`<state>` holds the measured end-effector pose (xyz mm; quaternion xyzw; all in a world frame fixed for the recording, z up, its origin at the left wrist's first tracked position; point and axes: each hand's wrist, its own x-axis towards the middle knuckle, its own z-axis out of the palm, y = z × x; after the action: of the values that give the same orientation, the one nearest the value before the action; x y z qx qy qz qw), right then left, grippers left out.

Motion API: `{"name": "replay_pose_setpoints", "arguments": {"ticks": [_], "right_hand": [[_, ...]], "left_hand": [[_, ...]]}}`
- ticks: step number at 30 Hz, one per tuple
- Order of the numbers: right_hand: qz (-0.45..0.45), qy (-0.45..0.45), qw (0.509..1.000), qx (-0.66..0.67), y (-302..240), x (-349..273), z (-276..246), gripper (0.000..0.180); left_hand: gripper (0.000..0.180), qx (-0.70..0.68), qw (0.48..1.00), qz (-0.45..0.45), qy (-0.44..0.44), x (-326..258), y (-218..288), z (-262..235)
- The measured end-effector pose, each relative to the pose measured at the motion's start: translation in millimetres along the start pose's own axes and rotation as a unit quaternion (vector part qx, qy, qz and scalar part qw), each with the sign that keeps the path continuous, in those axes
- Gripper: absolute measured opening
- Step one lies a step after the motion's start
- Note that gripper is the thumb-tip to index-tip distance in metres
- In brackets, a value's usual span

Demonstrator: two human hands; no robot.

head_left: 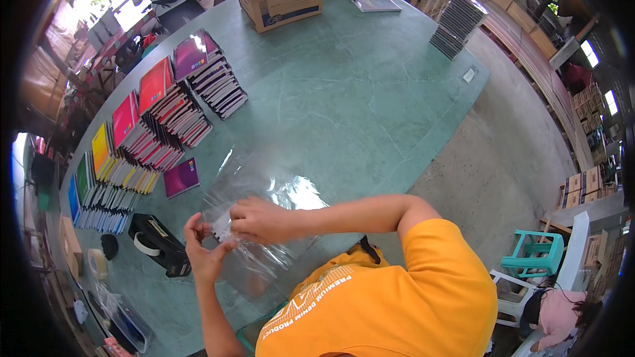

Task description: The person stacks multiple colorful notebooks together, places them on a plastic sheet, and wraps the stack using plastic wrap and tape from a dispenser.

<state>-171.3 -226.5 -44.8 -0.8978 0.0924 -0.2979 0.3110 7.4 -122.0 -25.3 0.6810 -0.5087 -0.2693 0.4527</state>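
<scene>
Clear plastic bags (291,188) lie in a loose, shiny pile on the green table in front of me. My right hand (258,220) is closed, its fingers curled in a pinch on the plastic near the pile's left side. Beside it, my left hand (204,251) curves around the left edge of the plastic, thumb and fingers on either side. A small dark edge shows between the two hands, too little of it to name. Left of the bags lies a single purple notebook (181,178). A black case-like object with a white band (159,244) sits next to my left hand.
Stacks of spiral notebooks (155,86) in several colours line the table's left side. An open cardboard box (281,0) stands at the far edge, and a dark stack (458,24) at the far right corner. A tape roll (97,263) lies left; a green stool (534,252) stands right.
</scene>
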Motion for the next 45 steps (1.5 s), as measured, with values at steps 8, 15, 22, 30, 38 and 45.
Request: {"name": "replay_pose_setpoints", "arguments": {"ticks": [8,15,22,30,38,45], "right_hand": [[0.117,-0.104,0.983,0.098,29.1,39.6,-21.7,0.031],[0.037,-0.102,0.991,-0.077,-3.2,46.7,-13.5,0.012],[-0.057,-0.117,0.966,-0.225,-21.3,1.2,-12.3,0.024],[-0.093,0.025,0.985,-0.146,-12.7,-15.5,-2.5,0.022],[-0.098,0.056,0.994,0.0,-0.9,-8.5,16.3,0.018],[-0.12,0.038,0.991,-0.055,2.1,-11.4,15.2,0.013]], "left_hand": [[0.021,0.236,0.956,0.131,-0.112,33.4,10.4,-15.8],[0.022,0.264,0.948,0.146,-0.102,9.9,30.8,-6.3],[0.026,0.396,0.884,0.248,-0.018,-31.9,27.0,14.2],[0.033,0.4,0.846,0.317,0.154,-58.6,-6.6,36.7],[0.036,0.386,0.843,0.321,0.195,-60.5,-15.5,43.4],[0.037,0.357,0.842,0.098,0.392,-43.8,-87.4,-65.8]]}}
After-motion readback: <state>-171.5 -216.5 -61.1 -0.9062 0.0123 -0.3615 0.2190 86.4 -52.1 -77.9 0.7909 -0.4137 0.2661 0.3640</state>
